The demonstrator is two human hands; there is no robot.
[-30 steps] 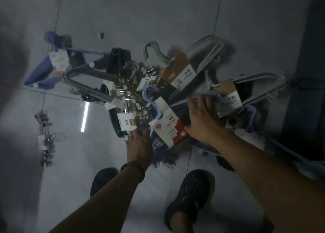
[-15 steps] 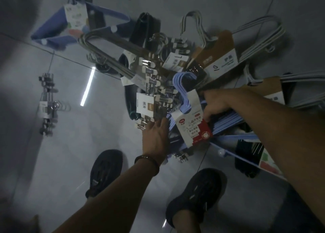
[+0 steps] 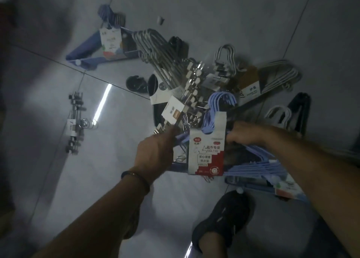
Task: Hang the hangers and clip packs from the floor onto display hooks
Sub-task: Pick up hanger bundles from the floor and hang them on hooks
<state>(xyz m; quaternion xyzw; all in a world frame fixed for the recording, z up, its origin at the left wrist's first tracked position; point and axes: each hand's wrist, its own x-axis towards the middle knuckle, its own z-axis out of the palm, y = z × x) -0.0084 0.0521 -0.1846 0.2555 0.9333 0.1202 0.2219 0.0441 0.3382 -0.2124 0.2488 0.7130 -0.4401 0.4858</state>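
head view. the scene is dim and partly blurred. a pile of hanger packs and clip packs lies on the grey tiled floor (image 3: 194, 8).

the light blue hanger pack (image 3: 251, 168) carries a red and white card label (image 3: 207, 152). it is at the near edge of the pile, with its hooks pointing away from the person. whether it rests on the pile or is raised off it cannot be told.

the right hand (image 3: 246, 135) is at the right side of the label, with its fingers curled round the pack's wires. the left hand (image 3: 155, 150) reaches in at the label's left edge. its fingers are hidden behind the back of the hand, so grasp or release cannot be told. a wristband (image 3: 136, 178) sits on the left wrist.

just beyond the left hand lies a clip pack (image 3: 191, 86) with a white card. beyond that are silver metal hangers (image 3: 153, 47), and a dark blue hanger pack (image 3: 87, 51) lies further left. white hangers (image 3: 278, 76) with a brown card lie at the far right of the pile, with black hangers (image 3: 298, 109) near them.

a second clip pack (image 3: 75, 121) lies apart from the pile on the left. a black shoe (image 3: 224, 218) stands below the right forearm.
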